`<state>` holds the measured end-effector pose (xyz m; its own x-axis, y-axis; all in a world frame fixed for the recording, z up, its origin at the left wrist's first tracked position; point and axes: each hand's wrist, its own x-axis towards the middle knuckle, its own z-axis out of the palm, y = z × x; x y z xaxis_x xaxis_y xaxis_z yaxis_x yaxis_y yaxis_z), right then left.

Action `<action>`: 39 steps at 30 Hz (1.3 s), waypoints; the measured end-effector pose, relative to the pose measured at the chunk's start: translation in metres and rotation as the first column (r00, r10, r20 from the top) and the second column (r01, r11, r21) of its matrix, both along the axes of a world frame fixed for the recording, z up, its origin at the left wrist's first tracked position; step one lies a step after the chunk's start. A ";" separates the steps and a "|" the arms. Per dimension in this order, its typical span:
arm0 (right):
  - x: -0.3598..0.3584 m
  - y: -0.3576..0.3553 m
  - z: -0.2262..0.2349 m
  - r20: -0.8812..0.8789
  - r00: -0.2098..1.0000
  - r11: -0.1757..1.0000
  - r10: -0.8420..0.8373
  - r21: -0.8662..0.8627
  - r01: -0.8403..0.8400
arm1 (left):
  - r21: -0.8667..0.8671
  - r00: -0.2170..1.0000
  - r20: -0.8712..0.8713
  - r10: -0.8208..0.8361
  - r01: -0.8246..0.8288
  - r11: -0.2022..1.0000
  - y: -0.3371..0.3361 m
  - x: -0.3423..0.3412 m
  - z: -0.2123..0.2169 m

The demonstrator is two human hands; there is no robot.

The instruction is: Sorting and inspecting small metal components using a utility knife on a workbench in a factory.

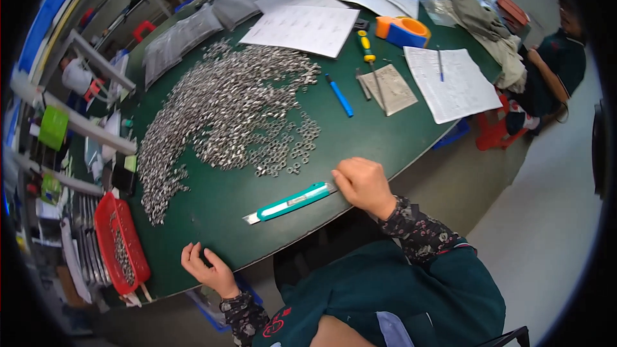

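The right hand [363, 185] rests knuckles-up on the near edge of the green table [398, 135], fingers curled in a loose fist; whether it pinches anything cannot be told. The teal knife [290, 202] lies flat just to its left, handle end touching or nearly touching the fingers, blade tip pointing away. The left hand [207, 270] sits at the table edge, open and holding nothing, near the red tray [106, 218]. A heap of metal rings [225, 115] spreads beyond the knife
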<state>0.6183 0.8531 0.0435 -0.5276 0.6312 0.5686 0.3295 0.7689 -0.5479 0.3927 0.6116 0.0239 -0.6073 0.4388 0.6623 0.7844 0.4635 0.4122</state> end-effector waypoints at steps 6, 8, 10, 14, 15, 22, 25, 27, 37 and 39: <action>-0.002 0.003 -0.003 -0.022 0.999 0.995 0.024 -0.096 -0.026 | 0.011 1.000 0.018 0.012 -0.012 1.000 -0.001 0.004 0.004; -0.002 0.005 -0.006 -0.078 0.996 0.965 -0.035 -0.260 0.014 | 0.014 1.000 0.016 0.016 -0.017 1.000 -0.003 0.003 0.003; 0.001 0.003 -0.005 -0.062 0.997 0.959 -0.041 -0.284 0.022 | -0.002 1.000 -0.004 0.007 -0.007 1.000 -0.004 0.003 0.003; 0.003 0.005 -0.009 0.000 0.999 0.966 -0.045 -0.255 0.044 | -0.027 0.999 0.015 -0.047 0.047 0.999 -0.005 0.004 0.004; 0.003 0.006 -0.013 0.008 0.999 0.974 -0.045 -0.222 0.046 | -0.020 0.999 0.012 -0.040 0.041 0.999 -0.004 0.003 0.004; 0.001 0.008 -0.013 0.005 0.996 0.982 -0.088 -0.169 0.088 | -0.030 0.997 -0.040 -0.061 0.060 0.998 -0.001 0.005 0.003; 0.001 0.009 -0.012 0.008 0.997 0.981 -0.074 -0.179 0.074 | 0.014 0.996 -0.081 -0.045 0.046 0.999 0.000 0.005 0.003; 0.001 0.008 -0.012 -0.028 1.000 0.983 -0.013 -0.183 0.008 | 0.028 0.993 -0.112 -0.025 0.029 0.999 0.000 0.004 0.003; 0.013 0.051 0.029 -0.137 0.978 0.851 0.158 -0.483 -0.205 | -0.102 0.959 -0.243 -0.146 0.124 0.987 -0.025 0.031 0.007; 0.004 0.069 0.037 -0.176 0.966 0.930 0.189 -0.283 -0.233 | -0.241 0.957 -0.186 -0.224 0.177 0.954 -0.047 0.047 -0.003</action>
